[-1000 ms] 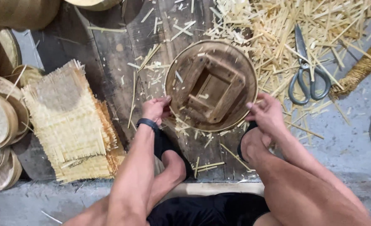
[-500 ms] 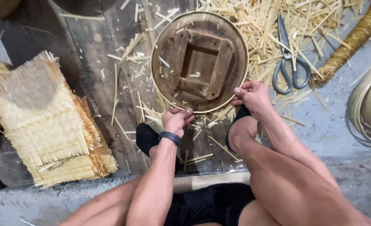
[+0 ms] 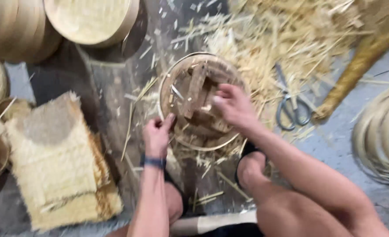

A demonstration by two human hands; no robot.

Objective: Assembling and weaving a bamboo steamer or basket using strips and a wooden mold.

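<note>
Left hand point(image 3: 157, 134) grips the near rim of the round wooden form point(image 3: 199, 102) on the plank between my feet; right hand point(image 3: 231, 105) lies loosely curled on its inner frame. I judge I'm seating it; next needs steady pressure.

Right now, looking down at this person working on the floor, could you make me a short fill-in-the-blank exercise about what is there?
1. The left hand, with a dark band at its wrist, grips the rim of a ____ wooden frame.
2. The right hand rests ____ that frame.
3. On the straw to the right of the frame lies a pair of ____ with grey handles.
4. Left of the person lies a stack of woven ____.

Missing words: round; on top of; scissors; mats
</note>
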